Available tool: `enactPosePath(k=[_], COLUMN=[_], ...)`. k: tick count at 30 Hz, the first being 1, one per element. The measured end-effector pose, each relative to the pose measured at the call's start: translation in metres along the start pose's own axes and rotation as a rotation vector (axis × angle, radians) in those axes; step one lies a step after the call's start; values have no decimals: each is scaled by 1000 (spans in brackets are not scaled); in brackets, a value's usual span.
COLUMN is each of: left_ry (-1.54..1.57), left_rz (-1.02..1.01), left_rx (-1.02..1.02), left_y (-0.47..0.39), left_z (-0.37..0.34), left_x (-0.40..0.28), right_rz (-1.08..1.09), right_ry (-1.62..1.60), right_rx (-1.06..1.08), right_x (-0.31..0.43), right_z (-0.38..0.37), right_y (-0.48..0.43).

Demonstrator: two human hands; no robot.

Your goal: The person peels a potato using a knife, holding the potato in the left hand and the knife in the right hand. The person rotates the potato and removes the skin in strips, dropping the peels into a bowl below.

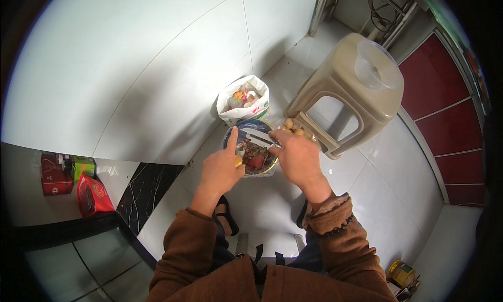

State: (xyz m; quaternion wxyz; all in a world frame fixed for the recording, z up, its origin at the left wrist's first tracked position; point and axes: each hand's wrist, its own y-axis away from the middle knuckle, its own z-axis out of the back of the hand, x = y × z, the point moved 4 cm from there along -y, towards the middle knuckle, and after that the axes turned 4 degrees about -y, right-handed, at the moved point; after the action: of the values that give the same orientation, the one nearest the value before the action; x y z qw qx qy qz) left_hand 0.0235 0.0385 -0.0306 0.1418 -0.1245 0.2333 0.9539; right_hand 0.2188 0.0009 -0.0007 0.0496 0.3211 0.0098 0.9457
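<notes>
My right hand (296,156) is closed on a peeler or slicer-type tool (257,138) with a flat white blade and a serrated edge. My left hand (224,164) has its index finger stretched out, while the thumb and other fingers hold a small yellowish round item (238,161), partly hidden. Both hands are over a round bin (271,170) lined with clear plastic. Inside it lie dark scraps and a red piece (256,161). A clear bag of round, light-brown items (298,131) sits beside the bin, close to my right hand.
A white plastic bag (243,115) with wrappers stands behind the bin, against the white wall. To the right is a beige plastic stool (346,90) with a clear lid (373,66) on top. A red packet (94,196) lies at left; a yellow-lidded jar (401,273) is at lower right.
</notes>
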Motion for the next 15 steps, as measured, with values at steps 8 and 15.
enactPosePath(k=[8,15], left_ry=[334,1461], left_rz=[-73,108], left_rx=[-34,179], left_y=[-7,-9], left_z=[-2,-4], left_x=[5,4], right_rz=[-82,-112], right_ry=[11,-79], right_rx=[15,-95], right_x=[2,0], right_z=[6,6], right_y=[-3,-6])
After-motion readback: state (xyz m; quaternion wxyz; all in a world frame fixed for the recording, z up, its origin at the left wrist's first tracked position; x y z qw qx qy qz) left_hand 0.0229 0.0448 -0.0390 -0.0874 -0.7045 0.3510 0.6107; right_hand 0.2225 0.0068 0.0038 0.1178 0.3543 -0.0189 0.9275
